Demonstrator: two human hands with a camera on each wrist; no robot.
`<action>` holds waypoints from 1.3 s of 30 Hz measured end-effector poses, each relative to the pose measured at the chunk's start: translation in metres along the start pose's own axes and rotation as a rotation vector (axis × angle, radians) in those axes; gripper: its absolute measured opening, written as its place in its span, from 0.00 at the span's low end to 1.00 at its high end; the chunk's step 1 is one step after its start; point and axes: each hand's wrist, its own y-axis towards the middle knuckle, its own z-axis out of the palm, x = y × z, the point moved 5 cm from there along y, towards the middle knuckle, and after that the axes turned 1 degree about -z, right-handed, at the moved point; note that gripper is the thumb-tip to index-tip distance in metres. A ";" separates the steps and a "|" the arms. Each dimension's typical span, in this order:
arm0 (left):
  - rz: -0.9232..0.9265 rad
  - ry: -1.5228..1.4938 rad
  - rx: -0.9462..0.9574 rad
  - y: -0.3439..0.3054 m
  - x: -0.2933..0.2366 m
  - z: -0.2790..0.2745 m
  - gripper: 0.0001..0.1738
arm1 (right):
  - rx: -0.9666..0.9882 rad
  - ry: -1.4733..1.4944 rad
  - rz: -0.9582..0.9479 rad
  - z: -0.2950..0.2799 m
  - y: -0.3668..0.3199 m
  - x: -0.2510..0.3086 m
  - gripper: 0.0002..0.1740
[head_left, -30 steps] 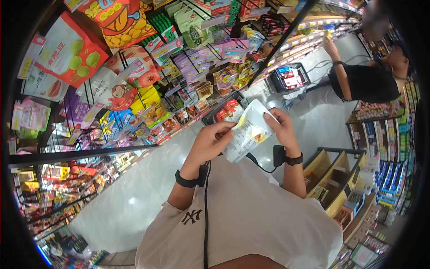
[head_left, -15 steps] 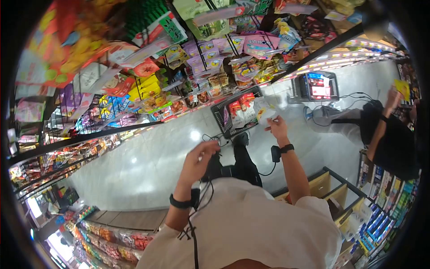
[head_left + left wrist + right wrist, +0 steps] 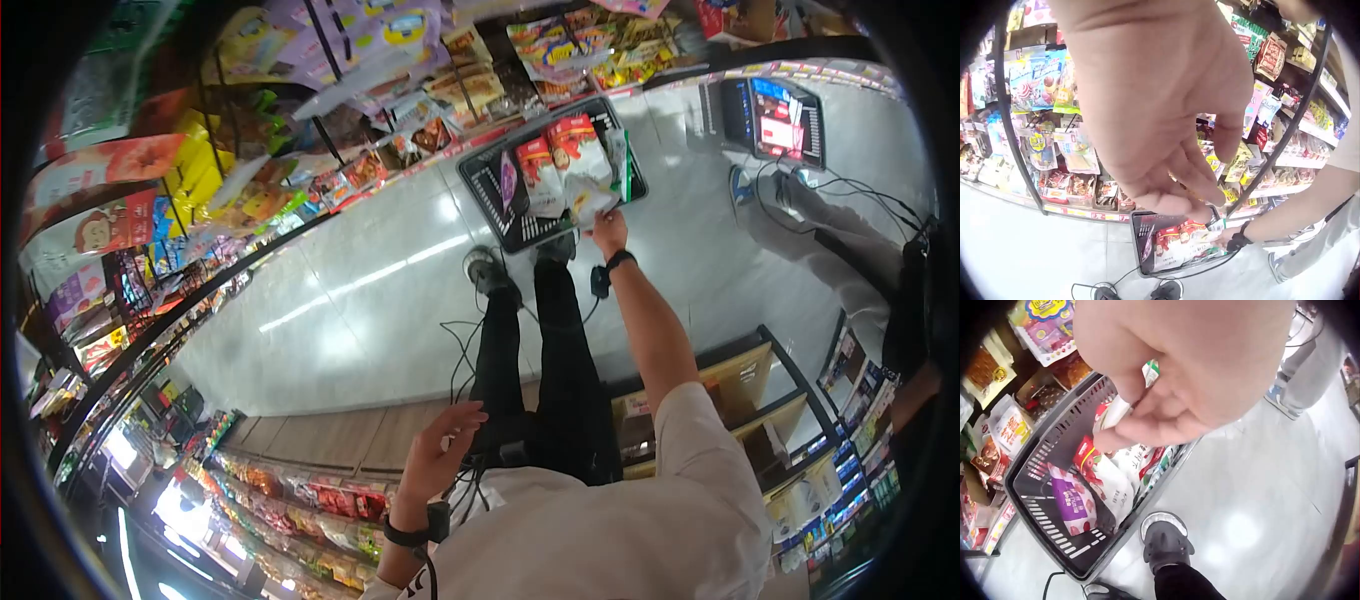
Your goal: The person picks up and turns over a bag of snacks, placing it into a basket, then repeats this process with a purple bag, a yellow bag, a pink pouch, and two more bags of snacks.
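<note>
My right hand point(image 3: 608, 235) reaches down to the near right side of a black shopping basket point(image 3: 487, 205) on the floor. Its thumb and fingers pinch the edge of a white pouch point(image 3: 590, 205), which overlaps the bags inside. In the right wrist view the hand hides most of that pouch. Within the basket lie red-and-white snack bags point(image 3: 1107, 481) and a purple-and-pink packet point(image 3: 1072, 500). The left hand point(image 3: 440, 450) hangs in the air near the body, with loosely bent fingers and nothing in them.
Racks of hanging snack bags point(image 3: 105, 225) line the far side of the aisle. A second basket point(image 3: 740, 120) stands at the right, near another person's legs point(image 3: 825, 255). Cables point(image 3: 460, 350) trail by my shoes point(image 3: 485, 270). Wooden shelving point(image 3: 745, 375) is at the near right.
The white pouch was held in both hands at chest height. My left hand has let go and drawn back, while the right has lowered the pouch to the basket. The view has tilted down.
</note>
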 end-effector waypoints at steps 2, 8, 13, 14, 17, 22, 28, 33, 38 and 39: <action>-0.008 0.032 0.034 0.001 -0.004 0.006 0.21 | 0.055 0.003 0.064 0.009 0.031 -0.030 0.17; 0.093 0.078 0.079 -0.017 -0.025 0.011 0.23 | 0.292 0.275 0.227 -0.009 -0.029 -0.001 0.16; 0.295 0.103 0.061 -0.057 -0.070 0.010 0.24 | 0.366 0.273 0.144 -0.043 -0.088 0.007 0.18; 0.322 0.100 0.042 -0.069 -0.076 0.009 0.24 | 0.370 0.285 0.137 -0.049 -0.093 -0.001 0.19; 0.416 0.117 -0.028 -0.102 -0.090 0.006 0.24 | 0.379 0.258 0.232 -0.073 -0.112 -0.009 0.21; 0.551 0.155 -0.111 -0.160 -0.094 -0.009 0.22 | 0.396 0.202 0.203 -0.105 -0.155 0.029 0.22; 0.710 0.195 -0.054 -0.191 -0.072 -0.021 0.19 | 0.278 0.339 -0.056 -0.155 -0.239 0.064 0.18; 0.783 0.218 0.189 -0.203 -0.061 0.021 0.16 | 0.081 0.337 -0.069 -0.234 -0.356 0.010 0.16; 0.882 0.374 0.336 -0.212 -0.074 0.076 0.13 | -0.269 0.566 0.016 -0.327 -0.434 -0.125 0.15; 0.907 0.387 0.355 -0.215 -0.076 0.088 0.13 | -0.345 0.616 0.013 -0.344 -0.446 -0.155 0.15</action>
